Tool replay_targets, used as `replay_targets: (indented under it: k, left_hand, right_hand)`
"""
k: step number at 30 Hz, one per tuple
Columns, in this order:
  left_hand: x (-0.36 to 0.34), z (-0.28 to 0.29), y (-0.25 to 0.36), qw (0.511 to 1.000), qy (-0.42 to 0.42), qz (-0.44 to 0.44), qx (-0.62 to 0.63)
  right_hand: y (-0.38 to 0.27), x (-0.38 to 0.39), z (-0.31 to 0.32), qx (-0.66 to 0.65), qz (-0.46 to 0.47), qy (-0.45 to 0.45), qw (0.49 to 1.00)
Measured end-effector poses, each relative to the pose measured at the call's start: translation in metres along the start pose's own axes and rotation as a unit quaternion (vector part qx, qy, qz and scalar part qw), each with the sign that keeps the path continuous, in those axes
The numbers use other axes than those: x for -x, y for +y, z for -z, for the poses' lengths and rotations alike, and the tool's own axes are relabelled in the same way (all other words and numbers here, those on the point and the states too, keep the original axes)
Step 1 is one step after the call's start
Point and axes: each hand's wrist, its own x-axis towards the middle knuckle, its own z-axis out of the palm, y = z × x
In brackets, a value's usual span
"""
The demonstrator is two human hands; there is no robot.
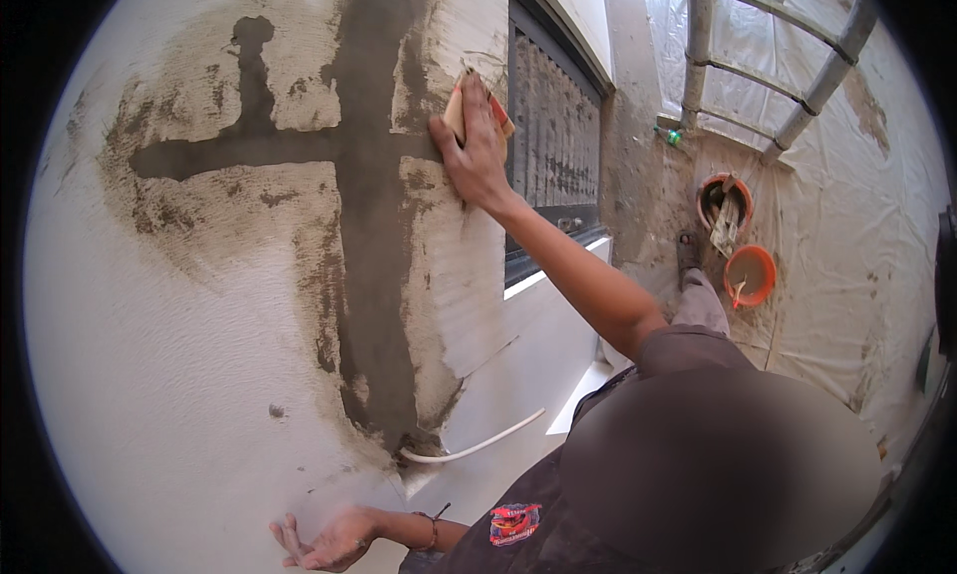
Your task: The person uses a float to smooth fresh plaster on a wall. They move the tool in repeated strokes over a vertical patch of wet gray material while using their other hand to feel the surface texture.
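Note:
My right hand (476, 147) is stretched up to the wall, its fingers closed over a tan and reddish sponge (455, 114) pressed to the surface beside the window frame. Just left of it, wet grey mortar (374, 235) fills a wide vertical band, crossed by a horizontal one. A short stub with a round end rises from the crossing band. Low at the left, my left hand (334, 544) hangs open with the palm up and the fingers loosely curled, holding nothing. Its wrist wears a thin bracelet.
A white tube (478, 450) sticks out near the band's lower end. Right of the sponge is a dark-framed window (555, 116). Beyond my foot stand a bucket of tools (710, 190) and an orange bucket of murky liquid (766, 275). A ladder (698, 41) stands over plastic sheeting (837, 215).

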Motion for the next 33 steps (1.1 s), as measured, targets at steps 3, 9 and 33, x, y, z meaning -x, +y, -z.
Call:
replay_targets:
  k: [3,9,33]
  left_hand:
    - [-0.001,-0.005,0.010,1.000,-0.001,0.014,0.002]
    - [-0.001,-0.003,0.014,1.000,-0.005,0.018,-0.019]
    - [-0.002,-0.004,0.007,1.000,0.012,0.026,0.011]
  right_hand:
    - [0.002,-0.003,0.001,-0.056,0.032,0.011,0.998]
    - [-0.013,0.131,0.042,-0.050,0.134,-0.139,0.980]
    - [0.034,0.129,0.020,0.022,-0.017,-0.059,0.998]
